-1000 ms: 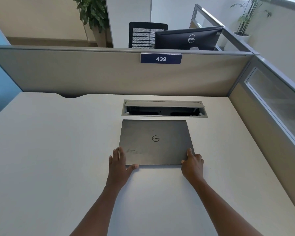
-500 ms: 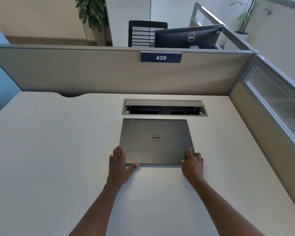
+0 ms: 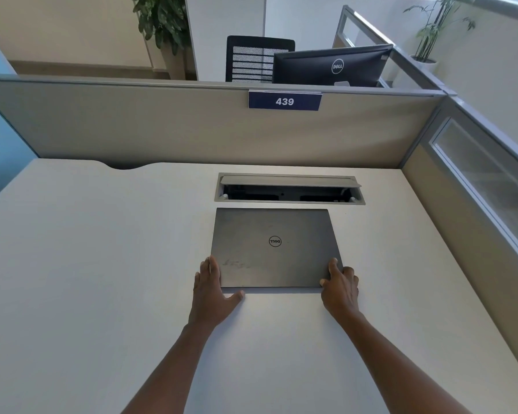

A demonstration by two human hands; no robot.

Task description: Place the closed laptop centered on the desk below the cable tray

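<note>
The closed dark grey laptop [image 3: 274,231] lies flat on the white desk [image 3: 102,264], logo up, its far edge just short of the open cable tray [image 3: 289,181]. It sits a little left of the tray's middle. My left hand [image 3: 211,294] grips the near left corner, fingers on the lid and thumb along the front edge. At the near right corner, my right hand [image 3: 340,289] wraps its fingers over the corner. A thin shadow shows under the laptop's front edge.
A beige partition [image 3: 162,130] with a blue "439" tag [image 3: 284,101] closes the desk's far side, and a glazed partition [image 3: 476,180] runs along the right. A monitor [image 3: 332,67] and chair [image 3: 251,58] stand beyond. A cable notch [image 3: 126,166] cuts the far edge.
Almost nothing. Both hands stay at the laptop's near corners; my left thumb has slid slightly to the right along the front edge.
</note>
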